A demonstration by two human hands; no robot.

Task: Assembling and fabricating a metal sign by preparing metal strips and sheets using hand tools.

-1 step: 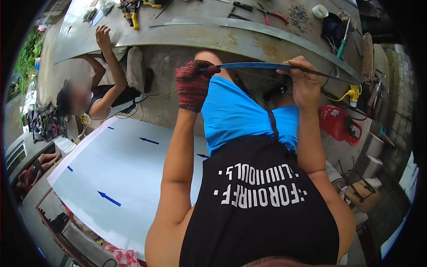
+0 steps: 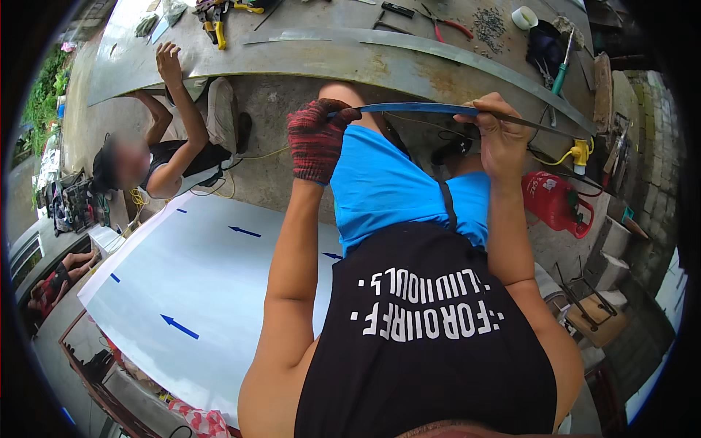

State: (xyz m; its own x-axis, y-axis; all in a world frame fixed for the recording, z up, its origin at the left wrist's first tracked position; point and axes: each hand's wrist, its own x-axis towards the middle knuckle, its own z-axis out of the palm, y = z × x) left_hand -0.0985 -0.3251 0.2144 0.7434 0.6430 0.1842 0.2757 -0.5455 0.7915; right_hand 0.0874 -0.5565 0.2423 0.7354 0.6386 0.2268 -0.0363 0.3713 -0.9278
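Observation:
A long, thin strip (image 2: 416, 107) of what looks like sheet metal runs crosswise between my hands, bowed slightly upward. Its middle stretch is blue, and it turns dark grey past my right hand. My left hand (image 2: 318, 140), in a red and black knit glove, is closed around its left end. With bare fingers my right hand (image 2: 502, 133) pinches the strip farther along, and the rest of it sticks out to the right. Both hands are held over my blue shorts (image 2: 394, 186), close to the near edge of the metal-topped workbench (image 2: 314, 66).
Yellow-handled snips (image 2: 217, 31), red-handled pliers (image 2: 449, 29), small dark bits (image 2: 491, 31) and a white roll (image 2: 524, 18) lie on the bench. A co-worker (image 2: 179, 150) is at left. A pale panel (image 2: 219, 277) with blue arrows lies left. A red gas cylinder (image 2: 553, 198) stands right.

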